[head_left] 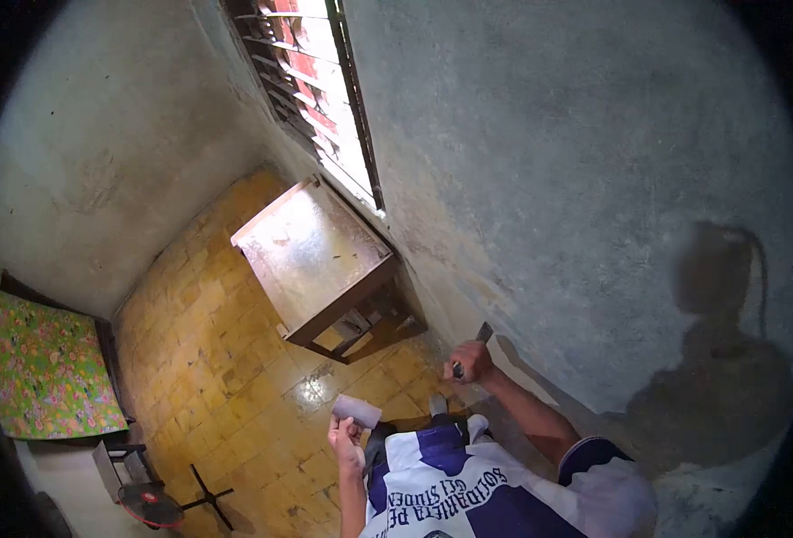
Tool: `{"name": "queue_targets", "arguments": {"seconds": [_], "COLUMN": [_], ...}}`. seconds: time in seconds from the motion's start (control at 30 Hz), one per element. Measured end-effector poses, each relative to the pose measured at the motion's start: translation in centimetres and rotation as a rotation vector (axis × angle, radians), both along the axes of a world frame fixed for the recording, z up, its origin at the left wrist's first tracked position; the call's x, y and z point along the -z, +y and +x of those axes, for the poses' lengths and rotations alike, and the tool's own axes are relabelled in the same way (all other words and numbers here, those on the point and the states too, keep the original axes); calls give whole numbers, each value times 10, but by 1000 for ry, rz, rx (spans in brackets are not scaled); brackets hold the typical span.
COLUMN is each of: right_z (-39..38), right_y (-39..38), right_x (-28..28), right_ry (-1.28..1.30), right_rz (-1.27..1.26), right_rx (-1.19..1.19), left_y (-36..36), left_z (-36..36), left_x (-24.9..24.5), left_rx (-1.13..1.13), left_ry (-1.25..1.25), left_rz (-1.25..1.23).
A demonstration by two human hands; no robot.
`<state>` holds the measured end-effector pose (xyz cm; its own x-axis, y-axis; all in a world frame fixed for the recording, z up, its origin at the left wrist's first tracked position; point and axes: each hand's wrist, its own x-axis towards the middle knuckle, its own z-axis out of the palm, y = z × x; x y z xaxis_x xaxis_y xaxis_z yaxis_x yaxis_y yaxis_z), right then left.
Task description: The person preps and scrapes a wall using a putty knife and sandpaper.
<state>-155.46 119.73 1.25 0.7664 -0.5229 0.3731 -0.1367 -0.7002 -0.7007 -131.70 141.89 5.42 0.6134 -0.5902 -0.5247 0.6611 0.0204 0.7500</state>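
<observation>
My left hand (346,438) pinches a small flat rectangular piece of sandpaper (357,412), greyish mauve, out in front of my body above the floor. Close to the wall, my right hand (473,361) is closed round a scraper (485,332); its flat dark blade sticks out past the fist toward the wall and the end of its handle shows at the other side. The grey wall (540,188) beside it is patchy, with flaking pale areas low down.
A worn wooden table (316,247) stands against the wall below a bright slatted window (311,81). Yellow tiles cover the floor (226,386). At the left are a flowered green cloth (51,368) and a fan (151,507). My shadow falls on the wall at right.
</observation>
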Motion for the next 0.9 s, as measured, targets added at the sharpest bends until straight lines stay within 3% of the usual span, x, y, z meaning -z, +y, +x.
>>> {"name": "queue_targets", "arguments": {"seconds": [0.07, 0.17, 0.3, 0.4, 0.5, 0.57, 0.7, 0.8, 0.9], "right_z": [8, 7, -3, 18, 5, 12, 17, 1, 13], "right_y": [1, 7, -12, 12, -7, 3, 14, -18, 4], "right_x": [4, 0, 22, -18, 8, 13, -13, 35, -14], "right_ry": [-53, -53, 11, -107, -9, -15, -71, -78, 12], "right_rz": [-313, -318, -283, -256, -301, -325, -291, -193, -256], "right_rx": [193, 93, 236, 130, 254, 182, 169, 217, 163], "left_y": [-2, 6, 4, 3, 8, 13, 8, 6, 9], "left_z": [4, 15, 19, 20, 20, 20, 9, 4, 6], "left_x": [8, 21, 16, 7, 11, 20, 4, -3, 1], "left_rx": [26, 86, 82, 86, 54, 74, 32, 15, 36], "left_ry": [5, 0, -7, -8, -18, -7, 3, -3, -8], "left_rz": [-7, -65, -58, -31, -53, -73, -21, -5, -22]}}
